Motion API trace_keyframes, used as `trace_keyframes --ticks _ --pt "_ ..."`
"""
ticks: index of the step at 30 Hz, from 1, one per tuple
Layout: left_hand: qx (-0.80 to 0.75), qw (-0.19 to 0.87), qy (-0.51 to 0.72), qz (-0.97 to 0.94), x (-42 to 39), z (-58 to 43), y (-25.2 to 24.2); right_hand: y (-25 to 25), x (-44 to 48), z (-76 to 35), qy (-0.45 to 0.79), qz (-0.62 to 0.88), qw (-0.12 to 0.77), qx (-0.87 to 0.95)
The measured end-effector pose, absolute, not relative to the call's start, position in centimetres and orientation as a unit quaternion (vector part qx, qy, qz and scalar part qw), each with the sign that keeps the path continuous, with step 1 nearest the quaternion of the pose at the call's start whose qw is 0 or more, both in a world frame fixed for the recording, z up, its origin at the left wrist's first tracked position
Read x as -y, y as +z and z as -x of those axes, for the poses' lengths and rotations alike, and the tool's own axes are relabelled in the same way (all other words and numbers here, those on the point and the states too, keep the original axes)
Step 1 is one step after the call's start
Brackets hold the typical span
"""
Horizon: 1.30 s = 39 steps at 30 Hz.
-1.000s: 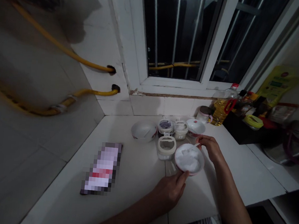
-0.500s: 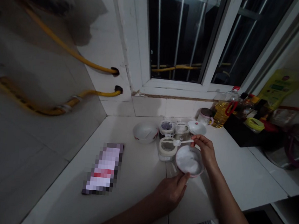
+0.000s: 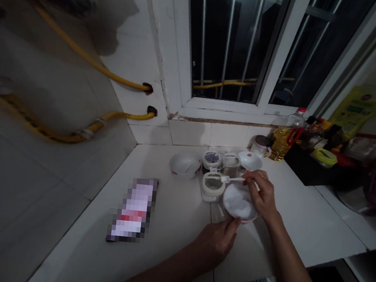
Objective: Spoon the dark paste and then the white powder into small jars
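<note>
My left hand point(image 3: 220, 239) grips the near rim of a small bowl point(image 3: 252, 221) with its thumb on top. White powder or grains point(image 3: 239, 200) fill much of that bowl. In my right hand point(image 3: 263, 192) a small white plastic spoon point(image 3: 226, 179) is pinched by its handle, held level above the bowl's far left side. The spoon's bowl points left, over or close to an open square jar point(image 3: 212, 195) with a pale rim. Whether the spoon carries anything is too small to tell.
Behind stand two lidded jars point(image 3: 213, 158), a white bowl point(image 3: 184, 167), another bowl point(image 3: 251, 160) and a mug point(image 3: 261, 144). A phone with a blurred screen point(image 3: 134, 211) lies left. An oil bottle point(image 3: 283, 139) and a black condiment box point(image 3: 310, 168) line the right.
The whole view has shifted slightly. My right hand has turned a little over the bowl, its fingers still on the spoon handle. My left hand keeps its hold on the bowl.
</note>
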<state>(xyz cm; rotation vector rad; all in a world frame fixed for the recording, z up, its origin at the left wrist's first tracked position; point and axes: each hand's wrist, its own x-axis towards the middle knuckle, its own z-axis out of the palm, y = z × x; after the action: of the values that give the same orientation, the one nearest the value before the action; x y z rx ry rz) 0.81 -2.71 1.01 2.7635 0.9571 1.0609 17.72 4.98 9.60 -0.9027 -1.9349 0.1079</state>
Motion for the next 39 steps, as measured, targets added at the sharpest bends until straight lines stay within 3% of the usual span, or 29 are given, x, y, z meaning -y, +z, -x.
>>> trace_keyframes --ticks 5,11,18,27,34,39 --pt "-0.310 0.027 0.339 -0.888 2.7 -0.7 0.8 9.7 -6.1 -19.5 0.164 0.502 0.441 0.726" --pt "-0.305 0.027 0.338 -0.890 2.6 -0.8 0.7 9.2 -6.4 -18.5 0.297 0.465 0.339 0.762" --pt "-0.306 0.028 0.333 -0.891 2.7 -0.8 0.8 8.9 -7.1 -19.1 0.419 0.490 0.386 0.660" --pt "-0.304 0.018 0.343 -0.889 2.6 -0.7 0.9 9.4 -7.5 -19.9 0.464 0.480 0.427 0.610" --pt "-0.303 0.025 0.343 -0.889 2.6 -0.7 0.9 8.9 -7.2 -18.9 0.488 0.476 0.359 0.638" --pt "-0.307 0.037 0.331 -0.892 2.6 -0.7 0.7 9.2 -7.3 -19.2 0.491 0.482 0.375 0.622"
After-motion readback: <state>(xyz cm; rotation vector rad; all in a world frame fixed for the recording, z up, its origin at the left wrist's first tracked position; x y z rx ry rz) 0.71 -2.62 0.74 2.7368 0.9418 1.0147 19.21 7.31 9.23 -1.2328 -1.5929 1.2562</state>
